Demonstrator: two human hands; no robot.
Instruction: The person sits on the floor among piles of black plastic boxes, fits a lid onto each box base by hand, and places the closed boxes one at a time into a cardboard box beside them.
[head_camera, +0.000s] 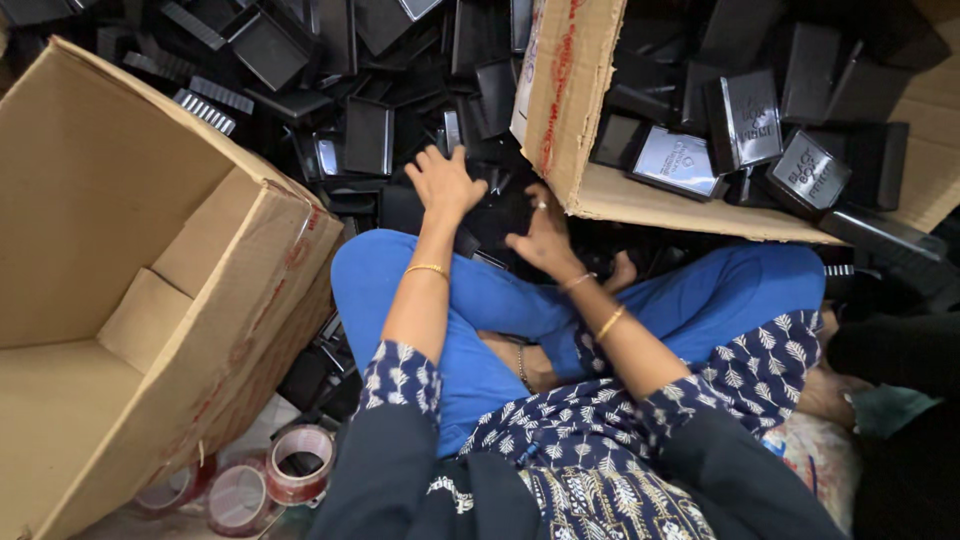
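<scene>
I sit cross-legged in blue trousers on the floor. My left hand (441, 181) reaches forward with fingers spread and rests on the pile of small black boxes (372, 137) in front of my knees. My right hand (541, 235), with a ring on one finger, reaches into the same pile just under the edge of a tipped cardboard carton (566, 90). Its fingers curl down among the black boxes; whether it grips one is hidden. Gold bangles circle both wrists.
A large open cardboard box (120, 290) lies on its side at my left. The tipped carton at the right holds several black boxes with silver lids (677, 160). Rolls of tape (297, 464) lie by my left knee. A dark bundle (890, 350) sits at my right.
</scene>
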